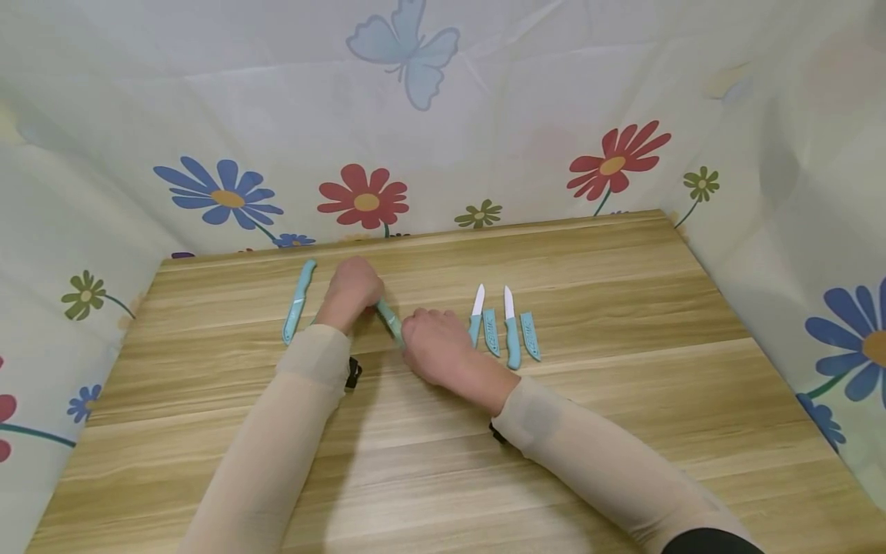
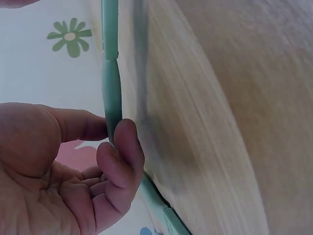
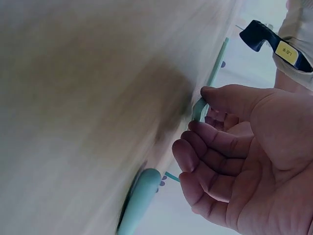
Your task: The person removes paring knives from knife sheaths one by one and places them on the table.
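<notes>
A person's left hand (image 1: 354, 288) pinches the handle (image 2: 112, 85) of a sheathed knife (image 1: 390, 319) between thumb and fingers as the right hand (image 1: 438, 346) pinches the far end of its sheath (image 2: 110, 29), the knife slanting between the two just above a wood-grain table (image 1: 429, 477). Just right of the right hand lie two bare-bladed knives (image 1: 511, 331), each with a loose sheath (image 1: 530, 336) beside it; another sheathed knife (image 1: 299, 302) lies left of the left hand. Good handling here, in this onlooker's judgement, means keeping handle and sheath in one line, fingers clear of the seam, with any pull straight and slow; a twist or jerk could swing the edge toward a hand.
</notes>
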Demonstrator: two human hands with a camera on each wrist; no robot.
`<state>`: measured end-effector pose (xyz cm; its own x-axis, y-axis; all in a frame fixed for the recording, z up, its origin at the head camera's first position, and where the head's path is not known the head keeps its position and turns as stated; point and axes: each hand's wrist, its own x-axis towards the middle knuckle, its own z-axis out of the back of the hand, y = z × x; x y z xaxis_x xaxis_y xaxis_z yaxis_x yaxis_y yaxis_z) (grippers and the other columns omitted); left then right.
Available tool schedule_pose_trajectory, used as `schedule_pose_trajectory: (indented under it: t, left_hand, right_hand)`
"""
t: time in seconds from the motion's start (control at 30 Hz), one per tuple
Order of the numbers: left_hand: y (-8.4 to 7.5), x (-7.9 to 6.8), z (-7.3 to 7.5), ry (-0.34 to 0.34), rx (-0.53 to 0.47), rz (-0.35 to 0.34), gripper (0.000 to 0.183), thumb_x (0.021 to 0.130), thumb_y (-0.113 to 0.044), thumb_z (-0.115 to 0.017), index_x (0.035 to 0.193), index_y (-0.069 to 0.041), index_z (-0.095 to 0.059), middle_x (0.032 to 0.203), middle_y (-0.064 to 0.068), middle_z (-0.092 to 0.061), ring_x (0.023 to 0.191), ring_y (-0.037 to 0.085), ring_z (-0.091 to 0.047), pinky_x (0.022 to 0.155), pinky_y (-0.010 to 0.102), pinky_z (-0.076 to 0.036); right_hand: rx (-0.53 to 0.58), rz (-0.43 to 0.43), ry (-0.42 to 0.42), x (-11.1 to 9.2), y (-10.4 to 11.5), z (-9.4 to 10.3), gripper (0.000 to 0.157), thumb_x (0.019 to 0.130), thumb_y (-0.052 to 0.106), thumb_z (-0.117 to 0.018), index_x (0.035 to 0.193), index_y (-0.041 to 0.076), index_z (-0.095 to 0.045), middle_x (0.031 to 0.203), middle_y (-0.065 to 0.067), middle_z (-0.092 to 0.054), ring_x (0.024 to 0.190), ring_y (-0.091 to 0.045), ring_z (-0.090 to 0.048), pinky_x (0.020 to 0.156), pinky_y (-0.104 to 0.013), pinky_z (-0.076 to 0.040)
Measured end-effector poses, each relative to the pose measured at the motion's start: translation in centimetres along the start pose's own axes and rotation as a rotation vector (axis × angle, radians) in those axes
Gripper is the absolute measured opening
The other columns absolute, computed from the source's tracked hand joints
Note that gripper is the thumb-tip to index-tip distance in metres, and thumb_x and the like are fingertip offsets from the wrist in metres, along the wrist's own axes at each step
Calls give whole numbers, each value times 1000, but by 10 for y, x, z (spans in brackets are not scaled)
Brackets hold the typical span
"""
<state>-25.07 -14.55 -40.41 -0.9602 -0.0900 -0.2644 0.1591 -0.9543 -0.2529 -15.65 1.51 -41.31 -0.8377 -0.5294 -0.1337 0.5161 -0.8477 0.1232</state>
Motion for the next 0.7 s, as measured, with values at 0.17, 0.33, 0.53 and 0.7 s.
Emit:
schedule_pose_trajectory:
  t: [0.17,0.33,0.53,0.7]
  left_hand:
    - [2,-2,4,-42,-73,-12,20,94,-6,-55,77,1,-63,82,15,-63,70,25,-59,66,30,-49]
    - [2,-8,11,-34,-200,7,27,101,-13,-56,79,1,-64,65,8,-64,55,16,-58,57,27,-46]
    - [6,-15,16,-23,-404,44,27,103,-14,-57,81,1,-65,71,15,-72,63,25,-72,55,25,-49]
    - [11,-19,15,-28,-589,22,28,103,-14,-59,82,3,-65,73,15,-73,69,25,-77,74,38,-64]
  right_hand:
    - [7,3,-29,-2,-4,4,19,99,27,-70,87,14,-63,86,0,-58,77,-17,-57,66,-34,-49]
    - [8,-2,-50,-4,-7,10,19,98,25,-73,89,11,-63,85,-2,-58,74,-17,-58,61,-33,-51]
    - [35,-12,-70,-8,-13,16,16,98,22,-73,93,9,-65,88,-3,-57,75,-17,-57,59,-30,-51]
    - [47,-25,-81,-12,-18,21,15,98,20,-73,98,7,-67,89,-3,-58,74,-17,-58,58,-30,-51]
